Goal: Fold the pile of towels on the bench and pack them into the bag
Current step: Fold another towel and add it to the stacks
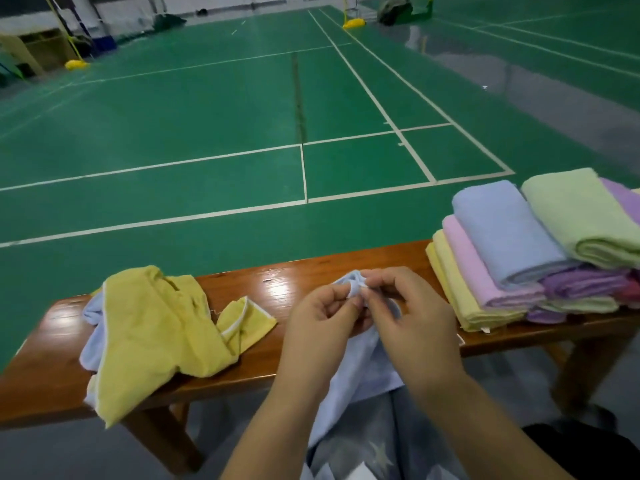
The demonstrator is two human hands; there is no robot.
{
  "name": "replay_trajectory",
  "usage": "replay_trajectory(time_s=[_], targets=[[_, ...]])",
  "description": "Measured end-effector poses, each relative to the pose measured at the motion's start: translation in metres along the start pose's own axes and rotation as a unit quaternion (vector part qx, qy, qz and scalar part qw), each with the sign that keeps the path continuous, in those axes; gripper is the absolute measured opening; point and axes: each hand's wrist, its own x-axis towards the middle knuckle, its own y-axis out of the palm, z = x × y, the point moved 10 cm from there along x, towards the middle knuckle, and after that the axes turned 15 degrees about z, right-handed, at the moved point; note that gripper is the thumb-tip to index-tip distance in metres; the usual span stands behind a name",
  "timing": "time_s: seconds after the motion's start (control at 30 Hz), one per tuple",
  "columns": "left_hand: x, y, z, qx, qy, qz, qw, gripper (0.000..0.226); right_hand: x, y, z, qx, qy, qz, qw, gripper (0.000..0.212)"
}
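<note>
- Nearest the camera: two bare forearms, with patterned grey fabric and a dark patch below them at the bottom edge; identity of both unclear.
- Left hand: fingers curled, thumb and forefinger pinched shut on the top edge of the pale blue towel.
- Right hand: same pinch on the same edge, fingertips touching those of the left hand; both grips meet at one bunched corner.
- Pale blue towel: unfolded, hanging from the two grips down over the near edge of the worktop toward the lap; long axis roughly vertical, running away from the grips toward the camera.
- Relation governing the coming move: both hands equally near, at one point of the hem; likely next need is sliding the grips apart, left and right along the top edge, to spread the cloth flat for a fold.
- Yellow towel: crumpled, white-trimmed, left of the hands on the worktop, one end drooping over the near edge; another pale blue cloth beneath it.
- Folded stack: yellow, pink, blue, green and purple towels, at the right end of the worktop, near the right hand.
- Bag: not identifiable in view.
- Green court floor beyond the worktop.
</note>
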Motion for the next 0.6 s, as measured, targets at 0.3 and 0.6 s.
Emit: replay_trajectory(time_s=[0.3,0.6], targets=[[-0.008,0.002,0.001,0.000,-0.002,0.009,1.000,0.033,0.001,0.010,0.002,-0.044,-0.042,0.035,0.998,0.025],[-0.011,-0.002,-0.004,0.060,0.015,0.071,0.996,0.047,0.006,0.014,-0.001,-0.028,-0.018,0.117,0.993,0.031]])
